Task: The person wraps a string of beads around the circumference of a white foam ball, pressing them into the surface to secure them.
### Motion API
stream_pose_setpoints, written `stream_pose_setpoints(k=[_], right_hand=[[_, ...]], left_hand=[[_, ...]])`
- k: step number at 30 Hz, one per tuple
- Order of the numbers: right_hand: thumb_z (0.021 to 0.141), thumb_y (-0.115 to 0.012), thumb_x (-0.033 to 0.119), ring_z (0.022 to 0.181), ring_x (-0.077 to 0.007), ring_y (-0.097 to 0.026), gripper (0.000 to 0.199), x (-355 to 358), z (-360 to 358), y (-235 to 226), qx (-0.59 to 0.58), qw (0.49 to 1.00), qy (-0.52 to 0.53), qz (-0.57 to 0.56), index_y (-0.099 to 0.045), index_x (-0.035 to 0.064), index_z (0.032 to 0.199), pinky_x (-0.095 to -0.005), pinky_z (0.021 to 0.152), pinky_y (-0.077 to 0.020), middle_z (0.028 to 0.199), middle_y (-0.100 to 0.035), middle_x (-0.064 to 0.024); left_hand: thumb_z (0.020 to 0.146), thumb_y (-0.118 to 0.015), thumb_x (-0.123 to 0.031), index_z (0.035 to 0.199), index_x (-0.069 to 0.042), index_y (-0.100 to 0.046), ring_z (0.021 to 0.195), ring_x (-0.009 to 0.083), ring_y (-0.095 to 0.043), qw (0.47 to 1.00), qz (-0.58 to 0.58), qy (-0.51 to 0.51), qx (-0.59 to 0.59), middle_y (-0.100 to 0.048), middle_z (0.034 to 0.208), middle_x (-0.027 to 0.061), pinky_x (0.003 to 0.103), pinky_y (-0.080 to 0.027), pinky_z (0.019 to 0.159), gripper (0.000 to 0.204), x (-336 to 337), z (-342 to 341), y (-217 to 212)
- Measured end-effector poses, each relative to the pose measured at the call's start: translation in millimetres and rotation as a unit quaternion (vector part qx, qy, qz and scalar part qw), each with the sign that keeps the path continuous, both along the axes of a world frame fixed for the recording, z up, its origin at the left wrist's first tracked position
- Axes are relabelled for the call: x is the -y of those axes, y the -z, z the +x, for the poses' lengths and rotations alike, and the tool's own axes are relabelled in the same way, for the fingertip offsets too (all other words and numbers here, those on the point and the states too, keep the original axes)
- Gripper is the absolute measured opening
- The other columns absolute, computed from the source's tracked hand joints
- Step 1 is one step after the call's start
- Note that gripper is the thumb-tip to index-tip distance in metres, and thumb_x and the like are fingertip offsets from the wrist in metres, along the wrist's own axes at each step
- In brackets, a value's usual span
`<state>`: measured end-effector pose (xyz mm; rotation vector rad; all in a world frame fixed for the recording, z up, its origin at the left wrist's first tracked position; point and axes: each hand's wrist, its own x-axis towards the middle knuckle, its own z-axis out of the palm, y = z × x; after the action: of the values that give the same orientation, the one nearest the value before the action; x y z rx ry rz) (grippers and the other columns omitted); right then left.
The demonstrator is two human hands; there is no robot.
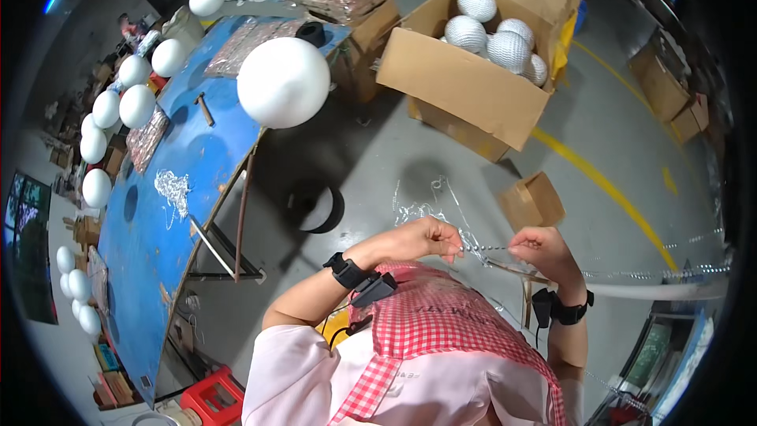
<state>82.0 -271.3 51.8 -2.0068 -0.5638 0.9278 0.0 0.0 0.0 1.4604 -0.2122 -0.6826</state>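
A short stretch of silver bead string (484,248) runs between my two hands in front of my checked apron. My left hand (432,238) pinches its left end between thumb and fingers. My right hand (546,252) is closed on the other end, with the fingers pressed together. More bead strands (426,211) hang in a loose tangle just beyond my left hand. To the right of my right hand, further bead strands (694,272) stretch toward the picture's edge, near a pale bar (670,290).
A blue table (169,248) on the left bears a hammer (205,109) and a silver strand heap (172,193). A large white ball (284,83) is near its edge. An open carton (465,87) holds several silver-covered balls. A small carton (532,201) and red stool (213,398) are nearby.
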Motion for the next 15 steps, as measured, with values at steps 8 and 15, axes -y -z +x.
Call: stream_pose_setpoints(k=[8, 15], right_hand=[[0.084, -0.063, 0.009, 0.071, -0.0067, -0.058, 0.012, -109.2, -0.2, -15.8, 0.037, 0.993, 0.032, 0.107, -0.063, -0.0030, 0.087, -0.0216, 0.063, -0.0460, 0.074, -0.064, -0.0014], [0.083, -0.064, 0.007, 0.067, -0.0074, -0.058, 0.006, -242.0, -17.4, -34.8, 0.151, 0.970, -0.159, 0.103, -0.063, 0.0017, 0.086, -0.0238, 0.060, -0.0460, 0.073, -0.065, -0.0051]], left_hand=[[0.092, -0.059, -0.022, 0.107, -0.001, -0.061, 0.083, 0.0083, -0.056, 0.985, 0.110, 0.038, 0.129, -0.065, 0.092, -0.0008, 0.025, -0.045, 0.079, 0.027, -112.3, -10.0, -5.8], [0.086, -0.067, -0.020, 0.124, -0.005, -0.052, 0.084, 0.0068, -0.054, 0.998, -0.021, 0.047, 0.047, -0.061, 0.085, -0.0004, 0.026, -0.043, 0.075, 0.043, -174.3, -0.6, -33.5]])
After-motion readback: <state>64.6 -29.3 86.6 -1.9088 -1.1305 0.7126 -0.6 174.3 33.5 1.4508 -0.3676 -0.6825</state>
